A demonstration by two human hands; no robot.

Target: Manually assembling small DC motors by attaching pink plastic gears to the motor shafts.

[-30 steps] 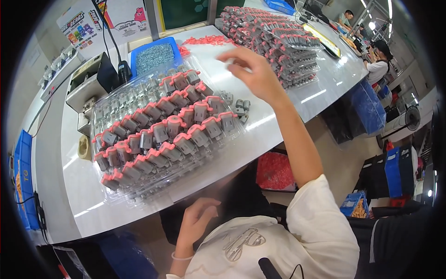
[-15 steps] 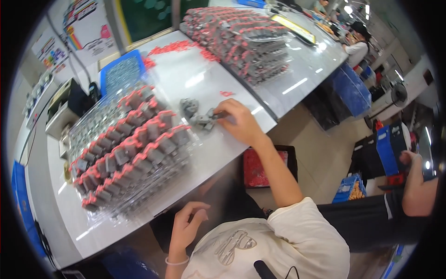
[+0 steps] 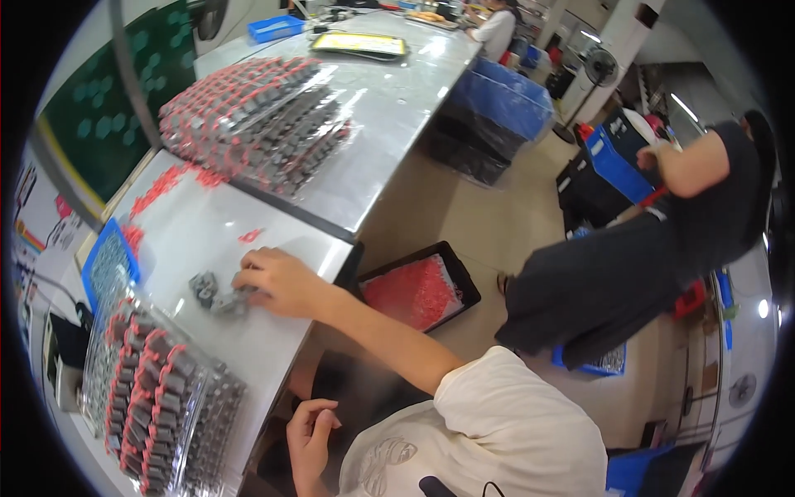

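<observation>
Head camera live, a wide fisheye view from above!
Peering down past the wearer's shirt (image 3: 522, 414), close over the worktop (image 3: 195, 240) on the left, floor (image 3: 468, 224) opening to the right, edges bowing at the dark rim

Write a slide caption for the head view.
Right hand at loose gray parts on a white tabletop, near rows of pink-and-gray parts; left hand loosely open.
</observation>
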